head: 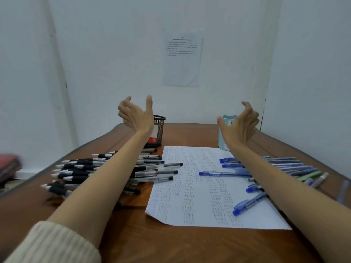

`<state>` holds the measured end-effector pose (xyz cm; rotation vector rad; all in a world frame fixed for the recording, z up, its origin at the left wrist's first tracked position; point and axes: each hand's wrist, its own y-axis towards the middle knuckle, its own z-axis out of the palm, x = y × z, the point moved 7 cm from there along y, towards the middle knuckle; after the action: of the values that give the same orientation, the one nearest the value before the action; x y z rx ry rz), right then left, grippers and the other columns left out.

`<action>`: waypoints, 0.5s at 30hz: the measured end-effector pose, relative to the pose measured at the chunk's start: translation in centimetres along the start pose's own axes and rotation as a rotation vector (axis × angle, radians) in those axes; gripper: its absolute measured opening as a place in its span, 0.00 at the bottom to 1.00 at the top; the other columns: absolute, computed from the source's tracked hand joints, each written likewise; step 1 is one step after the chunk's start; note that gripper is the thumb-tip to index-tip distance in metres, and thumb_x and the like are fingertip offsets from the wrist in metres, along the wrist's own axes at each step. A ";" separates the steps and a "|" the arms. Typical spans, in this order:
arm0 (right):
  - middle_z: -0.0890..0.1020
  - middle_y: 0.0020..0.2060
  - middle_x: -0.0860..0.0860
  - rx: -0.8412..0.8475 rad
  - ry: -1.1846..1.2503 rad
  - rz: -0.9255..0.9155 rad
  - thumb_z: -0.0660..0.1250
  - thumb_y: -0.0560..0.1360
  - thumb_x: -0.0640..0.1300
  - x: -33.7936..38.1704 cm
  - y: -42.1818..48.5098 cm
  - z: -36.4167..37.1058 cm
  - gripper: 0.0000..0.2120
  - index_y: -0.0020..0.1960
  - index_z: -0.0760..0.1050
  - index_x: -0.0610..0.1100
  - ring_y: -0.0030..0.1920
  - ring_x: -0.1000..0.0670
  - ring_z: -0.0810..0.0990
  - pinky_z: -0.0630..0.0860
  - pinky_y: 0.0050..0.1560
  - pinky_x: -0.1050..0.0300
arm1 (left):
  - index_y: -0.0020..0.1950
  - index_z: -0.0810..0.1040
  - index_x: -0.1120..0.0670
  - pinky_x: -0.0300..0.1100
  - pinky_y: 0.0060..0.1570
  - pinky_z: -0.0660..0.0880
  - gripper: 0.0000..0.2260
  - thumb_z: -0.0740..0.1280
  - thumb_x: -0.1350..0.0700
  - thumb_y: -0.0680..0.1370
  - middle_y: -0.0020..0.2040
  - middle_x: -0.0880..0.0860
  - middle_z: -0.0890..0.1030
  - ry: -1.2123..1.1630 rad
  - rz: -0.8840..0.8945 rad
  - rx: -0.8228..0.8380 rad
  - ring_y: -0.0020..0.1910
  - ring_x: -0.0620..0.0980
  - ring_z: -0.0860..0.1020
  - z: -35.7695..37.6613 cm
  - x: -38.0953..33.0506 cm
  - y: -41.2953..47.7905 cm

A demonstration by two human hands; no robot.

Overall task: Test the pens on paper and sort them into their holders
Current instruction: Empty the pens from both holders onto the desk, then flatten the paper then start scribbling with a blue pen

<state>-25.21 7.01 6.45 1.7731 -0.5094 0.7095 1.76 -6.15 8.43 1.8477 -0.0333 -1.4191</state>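
A sheet of paper covered with rows of pen marks lies in the middle of the wooden table. A pile of black pens lies left of it, under my left forearm. Blue pens lie on and beside the paper's right side. A black mesh holder stands at the back left, and a pale blue cup holder at the back right. My left hand and my right hand are raised above the table, palms facing inward, fingers spread, holding nothing.
A printed notice is stuck on the white wall behind the table. A red object sits low at the far left, off the table. Green and lilac pens lie at the right edge.
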 end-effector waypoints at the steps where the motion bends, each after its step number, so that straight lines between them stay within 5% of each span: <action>1: 0.64 0.64 0.42 0.051 0.010 -0.023 0.70 0.71 0.47 1.2 -0.3 0.1 0.31 0.68 0.61 0.42 0.64 0.43 0.63 0.64 0.56 0.50 | 0.67 0.64 0.58 0.48 0.61 0.63 0.26 0.63 0.43 0.77 0.67 0.58 0.62 0.024 0.069 -0.004 0.66 0.56 0.61 -0.3 -1.2 -0.2; 4: 0.63 0.66 0.43 0.443 -0.097 -0.064 0.65 0.75 0.48 3.9 -2.3 1.4 0.21 0.66 0.67 0.48 0.67 0.44 0.60 0.62 0.63 0.49 | 0.65 0.69 0.58 0.48 0.62 0.63 0.19 0.63 0.50 0.78 0.66 0.58 0.66 0.151 0.301 0.370 0.66 0.56 0.63 2.1 -4.0 -2.8; 8: 0.57 0.70 0.43 0.952 -0.353 -0.217 0.63 0.76 0.52 4.5 -8.1 3.4 0.25 0.71 0.63 0.49 0.72 0.43 0.54 0.57 0.69 0.43 | 0.67 0.70 0.59 0.54 0.66 0.64 0.19 0.58 0.49 0.80 0.67 0.61 0.69 0.679 0.523 1.077 0.67 0.59 0.64 5.6 -2.2 -11.0; 11: 0.53 0.73 0.43 1.049 -0.592 -0.369 0.58 0.79 0.51 2.8 -10.3 4.0 0.27 0.75 0.56 0.48 0.74 0.44 0.49 0.52 0.71 0.43 | 0.72 0.64 0.57 0.57 0.68 0.58 0.21 0.53 0.49 0.81 0.71 0.58 0.64 0.911 0.565 1.145 0.70 0.57 0.61 4.0 0.3 -14.1; 15: 0.52 0.76 0.45 1.190 -0.672 -0.269 0.46 0.81 0.56 -0.8 -10.4 4.6 0.26 0.76 0.53 0.48 0.75 0.43 0.50 0.50 0.72 0.44 | 0.72 0.64 0.52 0.59 0.70 0.51 0.21 0.47 0.47 0.82 0.71 0.55 0.67 0.898 0.609 1.125 0.70 0.53 0.63 1.4 1.6 -14.4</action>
<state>-18.05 5.80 -2.29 3.1646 -0.2491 0.1520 -4.89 2.20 -1.43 2.8293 -1.0026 0.0378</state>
